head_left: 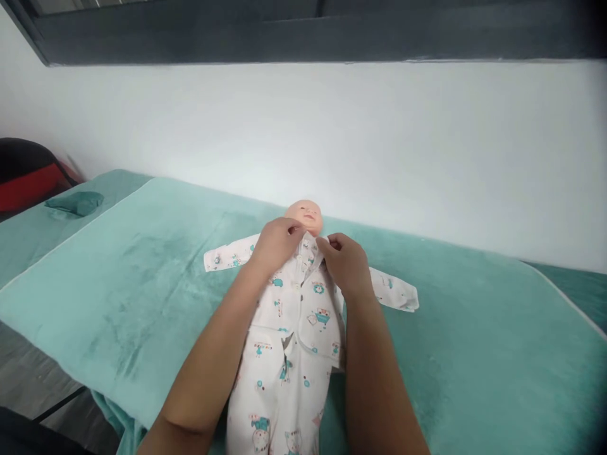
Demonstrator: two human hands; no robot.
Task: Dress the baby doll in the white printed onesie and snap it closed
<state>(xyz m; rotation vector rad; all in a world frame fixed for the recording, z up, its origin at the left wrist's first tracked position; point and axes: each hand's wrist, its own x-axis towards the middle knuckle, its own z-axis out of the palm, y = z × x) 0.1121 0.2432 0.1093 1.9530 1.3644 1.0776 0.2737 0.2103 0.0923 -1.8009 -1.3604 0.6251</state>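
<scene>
A baby doll (307, 213) lies on its back on a green-covered bed, its head toward the wall. It wears a white printed jacket (318, 313) and matching printed trousers (279, 404), with both sleeves spread out sideways. At the left side of the collar, my left hand (279, 241) pinches the cloth edge just under the doll's chin. My right hand (345, 260) has thumb and fingers closed on the collar's right side. Between the hands the jacket front gapes a little at the neck; the fingertips partly cover the collar.
The green bed cover (118, 272) spreads out on both sides of the doll. A face hole (76, 203) is at the left end, near a black and red object (31, 177). A white wall (427, 145) runs behind, below a dark window frame (284, 38).
</scene>
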